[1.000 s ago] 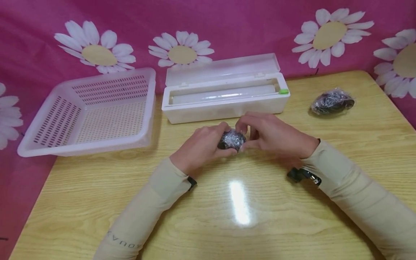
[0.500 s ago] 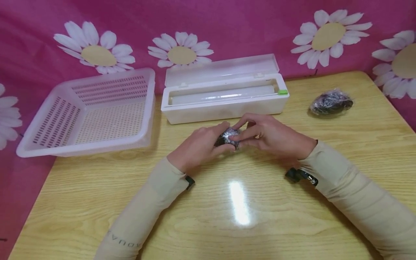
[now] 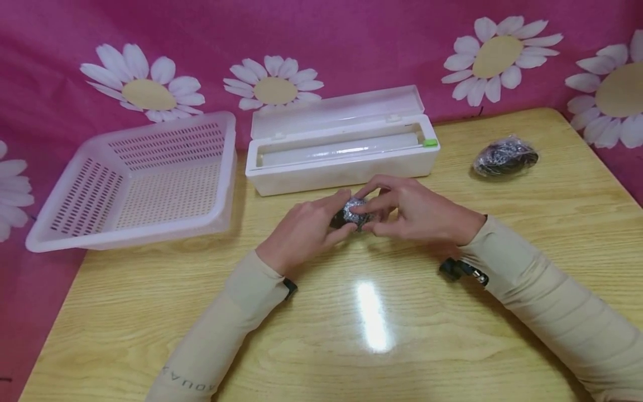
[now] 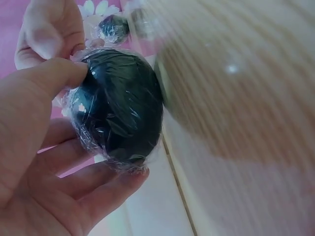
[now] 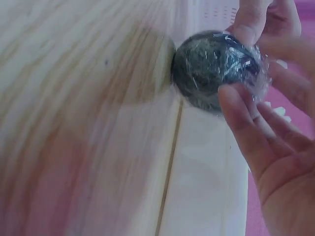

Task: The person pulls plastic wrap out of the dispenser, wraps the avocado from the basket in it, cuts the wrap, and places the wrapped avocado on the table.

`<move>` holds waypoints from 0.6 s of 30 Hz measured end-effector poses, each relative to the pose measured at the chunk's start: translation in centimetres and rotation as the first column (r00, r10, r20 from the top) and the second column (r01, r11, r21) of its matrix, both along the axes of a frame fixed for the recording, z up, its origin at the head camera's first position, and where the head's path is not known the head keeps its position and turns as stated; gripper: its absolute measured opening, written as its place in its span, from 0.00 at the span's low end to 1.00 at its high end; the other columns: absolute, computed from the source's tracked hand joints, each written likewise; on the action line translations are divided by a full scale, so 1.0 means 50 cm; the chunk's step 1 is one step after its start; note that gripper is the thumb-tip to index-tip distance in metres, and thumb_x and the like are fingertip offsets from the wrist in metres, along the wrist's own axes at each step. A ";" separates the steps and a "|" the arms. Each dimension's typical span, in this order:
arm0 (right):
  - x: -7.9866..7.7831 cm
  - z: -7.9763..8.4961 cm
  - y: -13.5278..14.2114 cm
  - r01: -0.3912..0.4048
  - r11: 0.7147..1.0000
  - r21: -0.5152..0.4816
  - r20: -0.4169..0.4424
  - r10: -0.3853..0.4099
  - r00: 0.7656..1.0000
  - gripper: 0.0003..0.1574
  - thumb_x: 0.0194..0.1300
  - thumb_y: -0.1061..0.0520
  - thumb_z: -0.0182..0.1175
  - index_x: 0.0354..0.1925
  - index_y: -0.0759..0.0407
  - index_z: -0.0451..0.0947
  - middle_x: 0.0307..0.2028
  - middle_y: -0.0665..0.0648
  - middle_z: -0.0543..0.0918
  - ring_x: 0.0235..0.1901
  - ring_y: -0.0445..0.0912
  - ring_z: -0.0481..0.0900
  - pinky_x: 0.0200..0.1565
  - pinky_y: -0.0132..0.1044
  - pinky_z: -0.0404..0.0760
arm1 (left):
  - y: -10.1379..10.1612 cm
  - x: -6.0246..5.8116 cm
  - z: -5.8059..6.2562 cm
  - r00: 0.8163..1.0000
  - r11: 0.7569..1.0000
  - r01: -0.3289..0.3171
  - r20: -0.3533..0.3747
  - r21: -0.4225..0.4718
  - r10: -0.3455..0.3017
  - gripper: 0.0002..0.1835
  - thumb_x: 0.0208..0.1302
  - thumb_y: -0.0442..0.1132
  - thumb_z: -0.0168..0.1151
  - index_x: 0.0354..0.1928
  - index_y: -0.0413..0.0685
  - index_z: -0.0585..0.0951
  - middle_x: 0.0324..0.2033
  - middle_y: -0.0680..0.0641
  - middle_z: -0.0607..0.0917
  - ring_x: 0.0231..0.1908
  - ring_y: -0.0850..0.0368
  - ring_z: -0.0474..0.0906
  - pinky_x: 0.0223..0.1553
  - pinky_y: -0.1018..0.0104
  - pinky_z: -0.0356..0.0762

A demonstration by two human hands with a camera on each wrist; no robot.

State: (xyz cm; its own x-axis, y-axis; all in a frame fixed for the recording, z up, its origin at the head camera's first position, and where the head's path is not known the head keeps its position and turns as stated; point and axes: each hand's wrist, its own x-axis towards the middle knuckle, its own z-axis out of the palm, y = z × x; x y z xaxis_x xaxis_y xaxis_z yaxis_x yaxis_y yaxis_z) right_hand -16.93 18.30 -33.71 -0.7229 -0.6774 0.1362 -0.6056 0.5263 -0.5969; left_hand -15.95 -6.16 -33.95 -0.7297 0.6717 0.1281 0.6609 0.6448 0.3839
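A dark green, rounded fruit, avocado-like and wrapped in crinkled cling film [image 4: 118, 103], rests on the table between both hands. My left hand [image 3: 303, 226] grips its left end, thumb on the near side and fingers on the far side. At the other end, my right hand [image 3: 414, 209] holds the film-covered fruit between thumb and fingers, one fingertip pressing on the wrap in the right wrist view. A second film-wrapped dark fruit [image 3: 504, 158] lies apart at the right. Parts of the held fruit are hidden by fingers in the head view.
Behind the hands stands a white cling film box [image 3: 341, 173], lid up, with a film roll [image 3: 341, 148] inside and a green slider [image 3: 430, 143] at its right end. A white perforated basket [image 3: 150, 235] sits at the left. A pink flowered cloth [image 3: 351, 39] hangs behind the table.
My right fingers have moved left, from the fruit's right edge onto its wrapped top. My left hand keeps its grip. The whole head view has shifted slightly.
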 end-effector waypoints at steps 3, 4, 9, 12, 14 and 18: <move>-0.001 -0.002 -0.003 0.009 1.000 -0.004 -0.049 -0.009 0.999 0.21 0.65 0.56 0.72 0.56 0.46 0.87 0.54 0.51 0.84 0.47 0.41 0.83 0.44 0.34 0.86 | 0.002 -0.002 0.000 1.000 1.000 0.004 0.015 -0.010 -0.004 0.24 0.74 0.51 0.63 0.64 0.50 0.70 0.53 0.48 0.88 0.46 0.56 0.88 0.49 0.58 0.88; -0.001 -0.002 -0.005 0.015 1.000 -0.004 -0.061 -0.015 0.998 0.20 0.65 0.56 0.72 0.56 0.47 0.88 0.52 0.51 0.84 0.47 0.41 0.82 0.45 0.35 0.86 | 0.002 -0.002 0.000 1.000 1.000 0.003 0.022 -0.011 -0.003 0.25 0.73 0.52 0.63 0.64 0.50 0.70 0.53 0.48 0.88 0.47 0.56 0.88 0.49 0.58 0.88; -0.001 0.001 -0.009 0.086 0.996 0.010 -0.044 -0.085 0.995 0.21 0.65 0.55 0.71 0.56 0.49 0.86 0.49 0.52 0.85 0.43 0.43 0.81 0.44 0.38 0.84 | 0.006 -0.008 0.003 0.998 1.000 -0.010 0.057 -0.016 0.011 0.28 0.73 0.53 0.64 0.66 0.49 0.71 0.54 0.47 0.87 0.49 0.55 0.87 0.51 0.58 0.87; -0.001 0.005 -0.010 0.136 0.990 0.024 -0.050 -0.135 0.990 0.22 0.64 0.54 0.72 0.57 0.51 0.84 0.50 0.54 0.82 0.40 0.44 0.80 0.42 0.38 0.84 | 0.009 -0.014 0.004 0.996 0.999 -0.035 0.078 -0.030 0.037 0.30 0.72 0.52 0.65 0.69 0.47 0.71 0.56 0.45 0.87 0.52 0.53 0.87 0.56 0.57 0.86; 0.000 0.008 -0.010 0.160 0.987 0.030 -0.066 -0.158 0.985 0.20 0.64 0.54 0.73 0.54 0.52 0.84 0.48 0.54 0.82 0.38 0.44 0.80 0.41 0.37 0.83 | 0.011 -0.017 0.004 0.994 0.998 -0.048 0.096 -0.039 0.052 0.31 0.71 0.52 0.65 0.70 0.46 0.71 0.57 0.44 0.87 0.53 0.52 0.87 0.57 0.57 0.86; 0.002 0.011 -0.010 0.157 0.987 0.033 -0.057 -0.155 0.986 0.14 0.63 0.54 0.75 0.46 0.52 0.85 0.40 0.50 0.84 0.37 0.42 0.79 0.40 0.38 0.82 | 0.013 -0.021 0.003 0.991 0.997 -0.056 0.122 -0.048 0.062 0.35 0.71 0.51 0.65 0.73 0.43 0.69 0.58 0.43 0.87 0.52 0.52 0.87 0.58 0.57 0.85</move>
State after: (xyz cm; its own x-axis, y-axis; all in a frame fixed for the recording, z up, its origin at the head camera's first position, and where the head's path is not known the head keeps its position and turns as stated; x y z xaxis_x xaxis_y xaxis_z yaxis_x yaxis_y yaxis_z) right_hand -16.85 17.82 -33.19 -0.8123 -0.5624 0.1545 -0.5452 0.6380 -0.5438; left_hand -17.02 -5.52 -33.82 -0.7766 0.6300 0.0057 0.5705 0.6994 0.4305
